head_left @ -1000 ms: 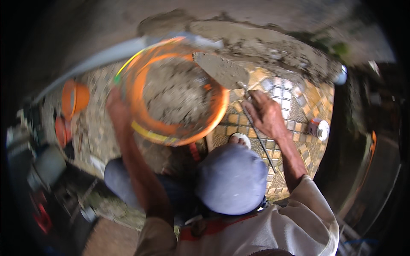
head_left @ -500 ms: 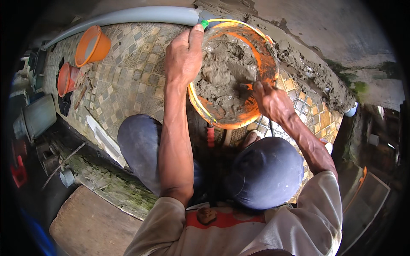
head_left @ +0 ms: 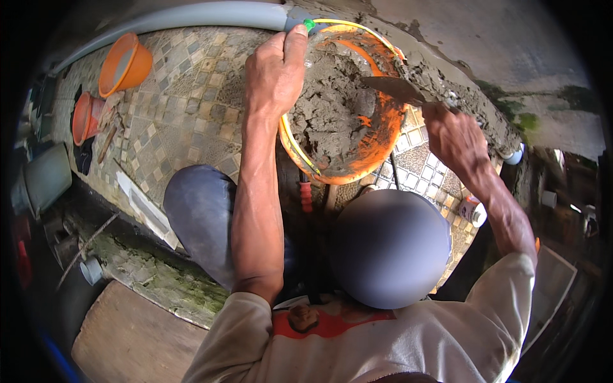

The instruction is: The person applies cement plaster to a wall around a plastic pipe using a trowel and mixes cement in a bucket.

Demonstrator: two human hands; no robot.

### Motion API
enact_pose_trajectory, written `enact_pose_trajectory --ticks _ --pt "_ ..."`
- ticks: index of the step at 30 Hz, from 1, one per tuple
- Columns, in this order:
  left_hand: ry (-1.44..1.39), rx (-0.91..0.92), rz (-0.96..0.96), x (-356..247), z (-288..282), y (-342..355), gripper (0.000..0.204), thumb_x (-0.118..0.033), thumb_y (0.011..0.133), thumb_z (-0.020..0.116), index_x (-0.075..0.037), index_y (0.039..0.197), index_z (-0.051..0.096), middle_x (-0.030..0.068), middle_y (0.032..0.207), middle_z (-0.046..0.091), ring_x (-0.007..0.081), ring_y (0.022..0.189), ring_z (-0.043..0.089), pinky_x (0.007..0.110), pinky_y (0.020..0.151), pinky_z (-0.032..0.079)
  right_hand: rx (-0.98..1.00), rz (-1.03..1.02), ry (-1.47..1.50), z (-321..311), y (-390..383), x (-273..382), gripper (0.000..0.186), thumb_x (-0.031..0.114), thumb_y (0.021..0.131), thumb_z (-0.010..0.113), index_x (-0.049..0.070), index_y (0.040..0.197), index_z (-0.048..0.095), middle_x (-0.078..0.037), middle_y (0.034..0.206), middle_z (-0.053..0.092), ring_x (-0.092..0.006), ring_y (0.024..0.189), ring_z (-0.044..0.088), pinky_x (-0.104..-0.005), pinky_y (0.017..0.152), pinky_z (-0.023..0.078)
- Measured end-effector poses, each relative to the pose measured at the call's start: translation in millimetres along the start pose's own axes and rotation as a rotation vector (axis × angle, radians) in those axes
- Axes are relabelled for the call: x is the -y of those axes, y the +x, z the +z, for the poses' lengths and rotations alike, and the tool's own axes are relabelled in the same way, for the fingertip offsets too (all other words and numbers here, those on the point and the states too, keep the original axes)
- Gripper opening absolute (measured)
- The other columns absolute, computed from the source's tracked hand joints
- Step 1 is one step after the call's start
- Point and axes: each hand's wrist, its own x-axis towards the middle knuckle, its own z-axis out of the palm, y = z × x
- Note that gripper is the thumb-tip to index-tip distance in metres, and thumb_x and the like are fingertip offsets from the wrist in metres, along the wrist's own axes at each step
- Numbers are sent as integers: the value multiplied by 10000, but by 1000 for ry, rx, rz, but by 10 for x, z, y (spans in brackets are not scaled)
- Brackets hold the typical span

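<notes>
An orange bucket (head_left: 387, 148) stands in front of my knees, tilted so its mouth faces me, with wet grey mortar (head_left: 329, 105) inside. My left hand (head_left: 274, 73) is closed on the bucket's rim at its left, beside the green end of the yellow handle (head_left: 364, 29). At the bucket's right side, my right hand (head_left: 454, 137) grips a trowel (head_left: 396, 88). The trowel's blade reaches left over the bucket's mouth, above the mortar. Its grip is hidden in my fist.
A grey pipe (head_left: 191, 17) runs along the far side, with mortar (head_left: 440, 86) heaped along the wall foot to its right. Two orange pots (head_left: 131, 64) lie at the left on mosaic tiles. A small can (head_left: 472, 210) is under my right forearm. A red-handled tool (head_left: 306, 195) lies below the bucket.
My right hand has moved right and lifted the trowel out of the mortar, so its blade now shows over the bucket's right side. My left hand stays on the rim.
</notes>
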Motion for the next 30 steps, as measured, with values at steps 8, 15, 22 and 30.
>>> enact_pose_trajectory --ticks 8,15,22,30 --pt "-9 -31 1 -82 116 -28 520 -466 1044 513 -3 947 729 198 794 701 351 755 682 489 745 516 455 -414 485 356 95 58 231 182 1013 561 68 1178 677 -161 756 733 -245 645 728 -417 467 561" --pt "-21 -52 6 -26 164 10 496 -453 1038 532 -3 947 719 234 820 697 397 769 678 493 745 507 293 -84 1315 936 192 764 314 197 1022 627 -18 1247 673 -146 1125 736 -282 943 724 -406 855 624" --pt "-5 -18 11 69 29 -17 492 -450 1039 530 0 958 713 213 795 689 384 775 671 488 755 502 -341 -237 362 399 83 714 222 135 976 669 101 1186 732 -66 902 746 -208 770 728 -334 588 631" --pt "20 4 18 -39 98 12 492 -453 1038 532 -2 976 717 226 823 704 396 798 686 492 766 512 234 -8 838 342 21 328 236 244 1030 626 52 1098 745 -145 850 721 -224 672 701 -308 590 615"
